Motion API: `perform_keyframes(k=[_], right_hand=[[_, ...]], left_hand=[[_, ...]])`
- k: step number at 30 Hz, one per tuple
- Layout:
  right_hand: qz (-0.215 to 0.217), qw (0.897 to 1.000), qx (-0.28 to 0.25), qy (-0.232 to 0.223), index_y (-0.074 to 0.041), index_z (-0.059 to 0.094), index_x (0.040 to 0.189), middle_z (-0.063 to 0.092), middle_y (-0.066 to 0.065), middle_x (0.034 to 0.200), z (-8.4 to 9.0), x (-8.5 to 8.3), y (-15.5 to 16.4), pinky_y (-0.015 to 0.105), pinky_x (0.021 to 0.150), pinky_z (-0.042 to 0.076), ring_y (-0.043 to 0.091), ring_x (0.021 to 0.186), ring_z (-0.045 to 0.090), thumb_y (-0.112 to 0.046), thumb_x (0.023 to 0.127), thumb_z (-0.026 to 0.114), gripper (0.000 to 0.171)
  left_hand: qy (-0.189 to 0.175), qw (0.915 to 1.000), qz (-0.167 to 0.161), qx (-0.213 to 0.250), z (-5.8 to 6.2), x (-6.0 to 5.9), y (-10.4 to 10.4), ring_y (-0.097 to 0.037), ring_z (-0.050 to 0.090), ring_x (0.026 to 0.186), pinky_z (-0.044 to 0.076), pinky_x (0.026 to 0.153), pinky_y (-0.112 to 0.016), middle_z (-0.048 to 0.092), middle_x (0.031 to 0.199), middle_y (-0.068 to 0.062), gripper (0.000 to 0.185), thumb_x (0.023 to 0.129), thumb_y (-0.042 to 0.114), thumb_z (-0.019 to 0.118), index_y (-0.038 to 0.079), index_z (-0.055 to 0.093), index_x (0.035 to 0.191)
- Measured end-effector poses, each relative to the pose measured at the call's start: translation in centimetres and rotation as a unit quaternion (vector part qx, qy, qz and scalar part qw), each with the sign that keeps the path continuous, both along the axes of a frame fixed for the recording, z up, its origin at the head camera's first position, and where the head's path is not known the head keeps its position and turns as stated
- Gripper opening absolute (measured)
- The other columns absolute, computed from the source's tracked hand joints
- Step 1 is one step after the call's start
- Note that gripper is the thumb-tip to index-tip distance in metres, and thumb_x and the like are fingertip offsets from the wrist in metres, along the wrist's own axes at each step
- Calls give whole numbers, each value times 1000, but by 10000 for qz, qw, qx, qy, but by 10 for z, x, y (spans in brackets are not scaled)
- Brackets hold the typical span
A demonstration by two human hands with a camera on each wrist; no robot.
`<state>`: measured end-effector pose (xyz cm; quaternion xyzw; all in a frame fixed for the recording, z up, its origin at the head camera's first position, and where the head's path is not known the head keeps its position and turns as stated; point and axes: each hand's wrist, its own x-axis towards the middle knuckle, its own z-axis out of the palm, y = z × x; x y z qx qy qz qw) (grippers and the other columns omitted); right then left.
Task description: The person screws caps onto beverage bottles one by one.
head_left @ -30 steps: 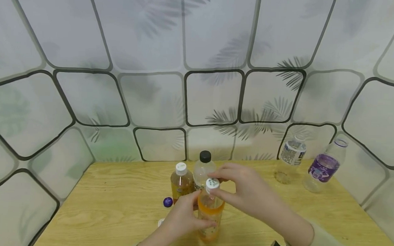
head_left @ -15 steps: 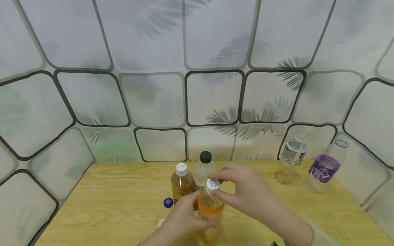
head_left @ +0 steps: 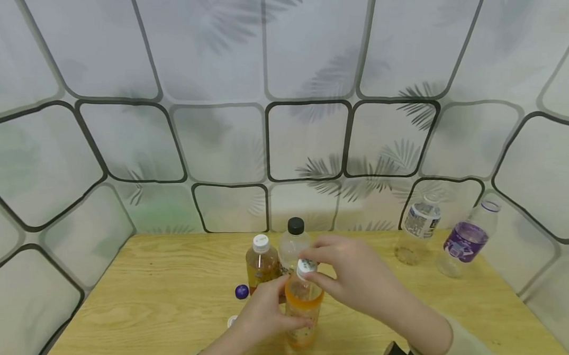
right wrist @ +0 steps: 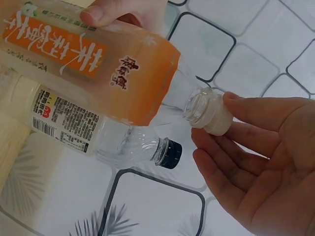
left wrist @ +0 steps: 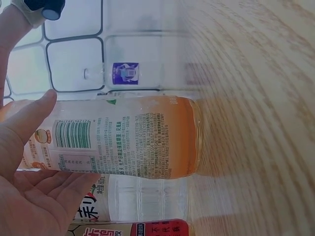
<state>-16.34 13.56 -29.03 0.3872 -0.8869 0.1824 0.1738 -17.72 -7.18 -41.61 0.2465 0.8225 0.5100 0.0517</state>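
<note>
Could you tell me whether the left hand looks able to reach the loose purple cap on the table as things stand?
Probably yes: the purple cap lies in the open just beside the left hand, but that hand grips the orange bottle and must let go first.

Left hand curled in a low grip, right hand pinching above.

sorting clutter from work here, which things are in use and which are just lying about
In use:
orange bottle, gripped by left hand
white cap, pinched by right hand

Lying about:
black-capped bottle
brown bottle
purple cap
purple-label bottle
clear bottle
</note>
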Motion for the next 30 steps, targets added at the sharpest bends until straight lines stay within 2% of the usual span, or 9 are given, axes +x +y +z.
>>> perform_keyframes(k=[5, 13, 22, 26, 30], right_hand=[[290, 9995, 116, -73, -12, 80, 120, 78, 1, 114, 1, -1, 2, 32, 83, 64, 17, 99, 75, -9, 93, 82, 28], [506, 9985, 179, -64, -10, 79, 122, 78, 2, 120, 1, -2, 3, 33, 87, 65, 20, 106, 76, -7, 94, 79, 28], [960, 9948, 181, -291, -12, 77, 129, 76, 4, 130, 4, -7, 8, 38, 96, 64, 25, 117, 73, -3, 97, 74, 33], [877, 9950, 210, -428, -13, 77, 129, 77, 4, 130, 4, -8, 8, 40, 97, 63, 25, 117, 74, -6, 98, 74, 32], [433, 9975, 86, -552, -14, 79, 122, 80, -1, 117, 2, -6, 5, 35, 89, 64, 17, 104, 76, -17, 98, 78, 25]], left_hand=[[79, 10000, -5, -19, -1, 0, 0, -25, 73, 118, 61, 97, -26, 76, 128, -4, 62, 80, 20, 96, 12, 68, 134], [91, 10000, -15, -7, -2, -1, -1, -25, 74, 118, 60, 97, -24, 76, 128, -3, 60, 80, 22, 96, 13, 68, 133], [111, 9999, -71, 13, -2, -2, -1, -24, 74, 117, 60, 97, -22, 76, 127, -4, 58, 81, 21, 95, 12, 68, 132], [92, 9999, -92, 8, -2, -2, -1, -24, 74, 118, 60, 98, -23, 76, 128, -3, 59, 81, 22, 95, 13, 68, 133], [61, 10000, -67, -37, -2, -2, -2, -24, 73, 119, 61, 98, -26, 75, 129, -1, 60, 81, 23, 95, 14, 68, 135]])
